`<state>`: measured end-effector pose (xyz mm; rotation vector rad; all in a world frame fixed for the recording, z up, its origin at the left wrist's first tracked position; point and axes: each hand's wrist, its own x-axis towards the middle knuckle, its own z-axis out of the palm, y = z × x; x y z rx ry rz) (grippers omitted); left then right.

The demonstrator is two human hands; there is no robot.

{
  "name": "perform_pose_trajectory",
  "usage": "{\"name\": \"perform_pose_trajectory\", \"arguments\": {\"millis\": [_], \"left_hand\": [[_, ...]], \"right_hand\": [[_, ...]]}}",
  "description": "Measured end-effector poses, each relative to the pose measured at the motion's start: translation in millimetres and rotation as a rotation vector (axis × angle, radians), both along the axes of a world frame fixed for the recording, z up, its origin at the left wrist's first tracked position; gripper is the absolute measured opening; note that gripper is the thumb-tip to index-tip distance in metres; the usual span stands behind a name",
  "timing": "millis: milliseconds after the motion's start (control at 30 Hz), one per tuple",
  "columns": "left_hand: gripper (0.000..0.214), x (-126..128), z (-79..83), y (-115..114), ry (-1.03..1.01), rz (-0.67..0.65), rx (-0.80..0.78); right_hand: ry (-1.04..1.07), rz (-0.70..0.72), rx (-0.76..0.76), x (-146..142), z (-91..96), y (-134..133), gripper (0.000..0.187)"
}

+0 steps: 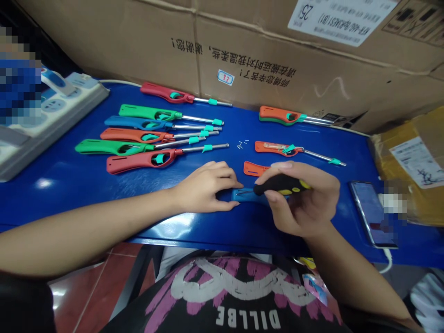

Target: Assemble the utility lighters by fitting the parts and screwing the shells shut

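My left hand (pixel 204 187) pinches the left end of a blue lighter body (pixel 237 196) lying on the table, thumb on the near side and fingers on the far side. In my right hand (pixel 308 201) is a screwdriver (pixel 279 184) with a black and yellow handle, its thin shaft pointing left onto the blue body. The right hand hides the rest of that lighter. Just beyond lies an orange casing piece (pixel 252 168), partly covered by my fingers. Farther back sits an opened orange lighter (pixel 272 148) with its inner parts showing. Several tiny screws (pixel 241 144) are scattered left of it.
Several long-necked lighters (pixel 138 136) lie in a row at left on the blue table (pixel 62 194). An orange-green lighter (pixel 280 114) rests by the large carton (pixel 138 51). A power strip (pixel 52 111) is at left; a cabled phone (pixel 371 212) and taped box (pixel 412 162) are at right.
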<state>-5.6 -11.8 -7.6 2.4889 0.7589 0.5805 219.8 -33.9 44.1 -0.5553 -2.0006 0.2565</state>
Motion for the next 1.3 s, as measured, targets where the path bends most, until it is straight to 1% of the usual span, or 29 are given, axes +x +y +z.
{"name": "perform_pose_trajectory", "arguments": {"millis": [67, 100, 133, 200, 267, 300, 333, 433, 467, 500, 600, 633, 667, 767, 800, 833, 867, 967, 1000, 1067, 1133, 1167, 1200, 1300], "left_hand": [[0.033, 0.1, -0.2, -0.2, 0.008, 0.008, -0.003], [0.034, 0.1, -0.3, -0.2, 0.012, 0.01, -0.002], [0.035, 0.1, -0.4, -0.3, 0.016, 0.011, -0.003], [0.035, 0.1, -0.5, -0.4, 0.019, 0.011, -0.009], [0.035, 0.1, -0.5, -0.5, 0.014, 0.009, -0.013], [0.035, 0.1, -0.4, -0.5, 0.012, 0.008, -0.014], [0.035, 0.1, -0.4, -0.6, 0.008, 0.007, -0.013], [0.034, 0.1, -0.2, -0.6, -0.006, 0.008, -0.016], [0.034, 0.1, -0.2, -0.5, -0.01, 0.008, -0.018], [0.035, 0.1, -0.3, -0.3, -0.013, 0.008, -0.02], [0.035, 0.0, -1.0, 0.2, -0.013, 0.001, -0.026], [0.035, 0.0, -1.2, 0.3, -0.012, 0.002, -0.027], [0.035, -0.1, -1.4, 0.4, -0.009, 0.004, -0.029], [0.035, -0.2, -1.3, 0.3, -0.007, 0.003, -0.034], [0.035, -0.2, -1.1, 0.2, -0.009, -0.001, -0.034], [0.035, -0.3, -0.8, 0.2, -0.012, -0.005, -0.032], [0.035, -0.4, -0.5, 0.1, -0.014, -0.009, -0.028], [0.038, -0.5, -0.1, 0.0, -0.011, -0.022, -0.011], [0.038, -0.6, -0.1, 0.1, -0.008, -0.03, -0.009], [0.036, -0.6, -0.2, 0.3, -0.005, -0.051, -0.021], [0.032, -0.5, -0.3, 0.8, -0.008, -0.066, -0.042], [0.032, -0.4, -0.2, 1.1, -0.011, -0.071, -0.051], [0.032, -0.3, -0.1, 1.5, -0.014, -0.072, -0.056], [0.032, -0.3, 0.1, 2.5, -0.017, -0.076, -0.065]], "right_hand": [[-0.082, -0.099, 0.083, 4.7, 1.0, 1.9, 0.042], [-0.116, -0.127, 0.114, 7.4, 0.8, 2.5, 0.042], [-0.129, -0.123, 0.124, 10.1, 0.1, 2.9, 0.042], [-0.079, -0.051, 0.056, 14.3, -1.6, 3.7, 0.045], [-0.025, 0.016, -0.05, 16.4, -2.5, 5.0, 0.05], [-0.016, 0.022, -0.062, 16.8, -2.2, 6.1, 0.05], [-0.023, -0.001, -0.033, 17.0, -1.6, 7.3, 0.049], [-0.088, -0.118, 0.16, 18.0, 0.8, 10.3, 0.041], [-0.104, -0.128, 0.182, 18.5, 1.1, 10.6, 0.04], [-0.106, -0.12, 0.159, 18.9, 1.1, 10.4, 0.039], [-0.066, -0.062, -0.035, 18.9, -0.3, 8.9, 0.045], [-0.058, -0.053, -0.061, 18.5, -0.6, 8.7, 0.046], [-0.06, -0.051, -0.043, 18.1, -0.9, 8.8, 0.046], [-0.08, -0.145, 0.156, 17.7, -1.6, 10.2, 0.042], [-0.082, -0.177, 0.197, 18.0, -2.1, 10.5, 0.042], [-0.079, -0.187, 0.192, 18.5, -2.9, 10.5, 0.043], [-0.071, -0.178, 0.146, 19.0, -3.9, 10.2, 0.044], [-0.064, -0.11, -0.045, 20.0, -6.3, 8.5, 0.05], [-0.074, -0.099, -0.056, 20.1, -6.4, 8.1, 0.052], [-0.095, -0.11, 0.036, 20.2, -5.1, 7.9, 0.054], [-0.13, -0.15, 0.138, 20.4, -3.0, 7.8, 0.054], [-0.148, -0.162, 0.152, 20.5, -2.1, 7.6, 0.053], [-0.166, -0.155, 0.134, 20.5, -1.5, 7.1, 0.052], [-0.141, -0.076, -0.037, 18.7, -1.4, 4.7, 0.055]]}}
